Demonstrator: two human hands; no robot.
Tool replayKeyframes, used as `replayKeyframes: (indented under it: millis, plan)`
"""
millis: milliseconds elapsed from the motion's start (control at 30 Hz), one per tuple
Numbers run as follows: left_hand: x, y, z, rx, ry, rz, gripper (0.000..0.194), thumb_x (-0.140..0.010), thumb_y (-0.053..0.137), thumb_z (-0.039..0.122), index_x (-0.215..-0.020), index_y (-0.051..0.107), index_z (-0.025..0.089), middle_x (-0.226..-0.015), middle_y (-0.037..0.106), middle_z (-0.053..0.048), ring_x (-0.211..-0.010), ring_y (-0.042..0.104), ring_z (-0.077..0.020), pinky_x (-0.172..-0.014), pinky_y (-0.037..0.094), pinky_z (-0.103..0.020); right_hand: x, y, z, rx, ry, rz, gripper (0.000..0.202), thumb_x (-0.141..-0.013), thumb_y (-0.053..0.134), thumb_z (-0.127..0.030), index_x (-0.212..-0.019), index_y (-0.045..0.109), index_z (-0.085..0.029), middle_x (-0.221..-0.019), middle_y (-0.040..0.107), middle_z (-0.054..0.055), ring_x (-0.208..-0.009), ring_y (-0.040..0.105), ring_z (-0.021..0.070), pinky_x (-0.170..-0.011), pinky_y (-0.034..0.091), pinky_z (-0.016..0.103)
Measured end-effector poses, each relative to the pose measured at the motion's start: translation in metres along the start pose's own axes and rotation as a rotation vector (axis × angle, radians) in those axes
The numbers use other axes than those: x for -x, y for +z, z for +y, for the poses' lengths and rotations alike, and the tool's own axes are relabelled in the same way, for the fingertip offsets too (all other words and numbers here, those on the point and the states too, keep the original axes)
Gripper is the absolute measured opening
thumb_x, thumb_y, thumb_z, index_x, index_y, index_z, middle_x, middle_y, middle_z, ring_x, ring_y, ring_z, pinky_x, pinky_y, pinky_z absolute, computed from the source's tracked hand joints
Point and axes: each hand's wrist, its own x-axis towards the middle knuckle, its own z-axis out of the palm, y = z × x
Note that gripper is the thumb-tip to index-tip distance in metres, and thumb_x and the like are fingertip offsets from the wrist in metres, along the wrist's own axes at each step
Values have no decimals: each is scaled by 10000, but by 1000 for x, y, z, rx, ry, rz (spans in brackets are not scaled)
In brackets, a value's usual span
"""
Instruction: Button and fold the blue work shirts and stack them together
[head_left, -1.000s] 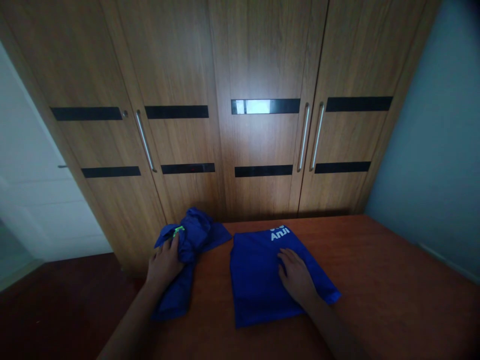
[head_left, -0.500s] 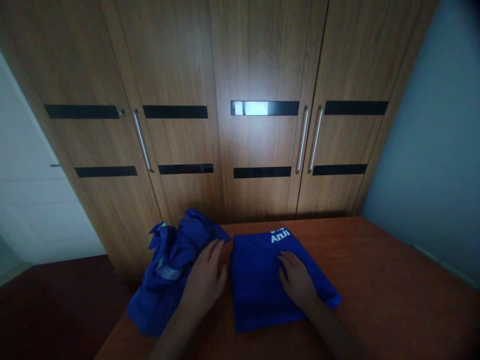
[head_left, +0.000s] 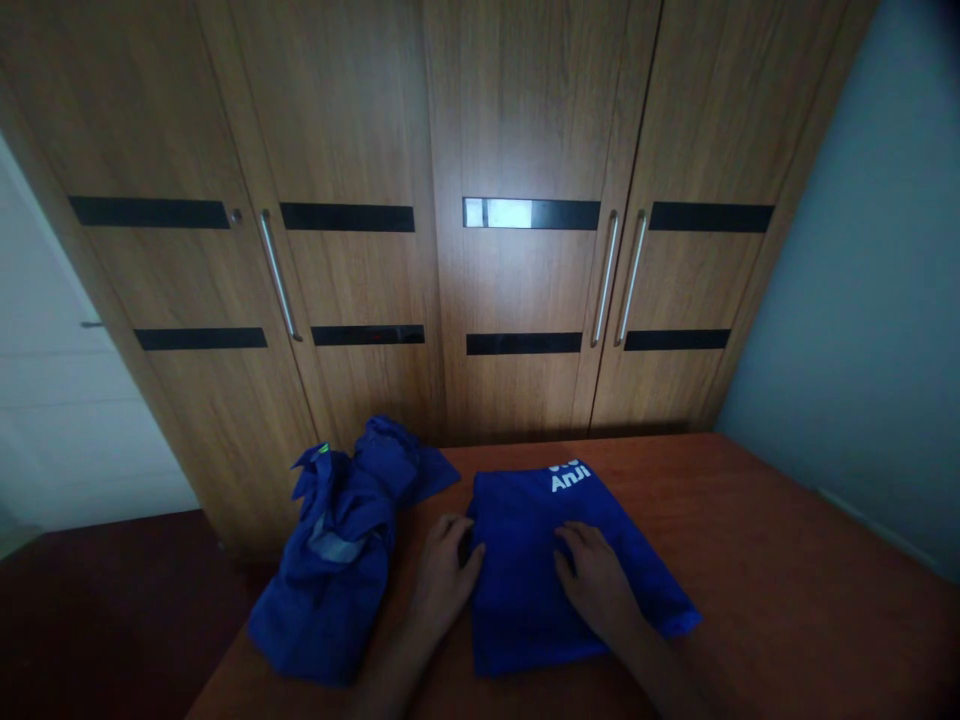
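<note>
A folded blue garment [head_left: 525, 580] with white lettering near its far edge lies flat on the reddish-brown wooden table [head_left: 765, 560]. At its left edge is my left hand [head_left: 448, 565], open, with thumb and curved fingers apart and the fingertips touching the cloth's side. My right hand [head_left: 596, 572] rests on top of the garment, right of its middle, open with the fingers loosely bent. To the left lies a crumpled blue garment [head_left: 330, 590] with a pale grey band, apart from both hands.
Behind the table stands a wooden wardrobe [head_left: 517, 280] with black strips and metal handles, its doors closed. A pale blue wall [head_left: 840, 300] borders the right side. On the far left are a white door [head_left: 67, 420] and dark red floor [head_left: 135, 610].
My left hand has moved right and nearer, from beside the crumpled garment to the folded one's left edge. The folded garment has shifted slightly right, and my right hand stays on it.
</note>
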Motion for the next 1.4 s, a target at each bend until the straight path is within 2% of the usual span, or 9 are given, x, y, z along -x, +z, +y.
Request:
replayKeyframes:
  millis: [167,300,433,500,600,667,833,1067,1400]
  plan:
    - [8,4,12,154,-29,-76,320,-846,536,353,-1126,630,230,-1132,664,-96,-1081,592,-265,-959,437,-405,0,-3,-25,-334,87,-70,517,-905,396,-494,-1183,606,-112,-1153,647,139,-1097,578,254,-981,410,356]
    - [21,10,14,208,-27,-187,477,-827,576,377,-1280,549,233,-1299,589,-93,-1201,527,-274,-1042,383,-429,-2,-9,-36,-509,163,-151,638,-882,378,-610,-1243,564,-118,-1170,653,131,-1136,567,257,-986,403,362]
    - [27,15,15,309,-8,-324,553,-833,576,362,-1360,459,242,-1393,504,-82,-1272,465,-251,-1079,349,-416,-3,-11,-41,-564,208,-184,700,-850,418,-640,-1290,515,-105,-1186,645,141,-1151,560,262,-987,400,365]
    - [24,16,15,332,-41,-275,491,-843,554,359,-1314,505,226,-1358,536,-96,-1249,486,-249,-1070,356,-413,-2,-10,-42,-572,208,-180,684,-848,433,-627,-1292,509,-113,-1180,647,139,-1132,573,256,-974,409,356]
    - [13,15,10,319,-84,-85,331,-854,514,366,-1117,621,195,-1222,620,-114,-1156,548,-259,-1033,379,-412,-1,-8,-43,-587,211,-177,633,-856,438,-601,-1278,518,-136,-1150,658,126,-1083,599,239,-931,434,332]
    - [6,12,5,342,-110,-24,279,-847,511,380,-1006,635,188,-1134,650,-108,-1086,580,-259,-986,413,-395,1,-5,-42,-589,218,-175,607,-855,452,-585,-1272,521,-149,-1138,660,116,-1054,611,232,-911,442,322]
    - [3,7,2,484,-234,-75,253,-798,555,402,-941,581,195,-950,675,-65,-909,628,-246,-824,492,-356,6,4,-38,-540,202,-135,567,-848,483,-542,-1256,532,-152,-1160,642,117,-1049,602,236,-929,429,345]
    - [4,4,5,614,-291,-123,424,-704,644,298,-1109,596,180,-1178,646,-118,-1083,596,-288,-947,446,-405,7,8,-36,-543,190,-130,561,-842,500,-526,-1252,541,-145,-1164,643,122,-1064,597,238,-941,428,352]
    - [3,-7,12,842,-341,-140,398,-723,627,296,-1110,638,201,-1190,656,-73,-1135,571,-268,-985,406,-381,5,2,-43,-562,186,-171,595,-845,494,-543,-1279,524,-138,-1210,618,136,-1088,590,233,-942,431,342]
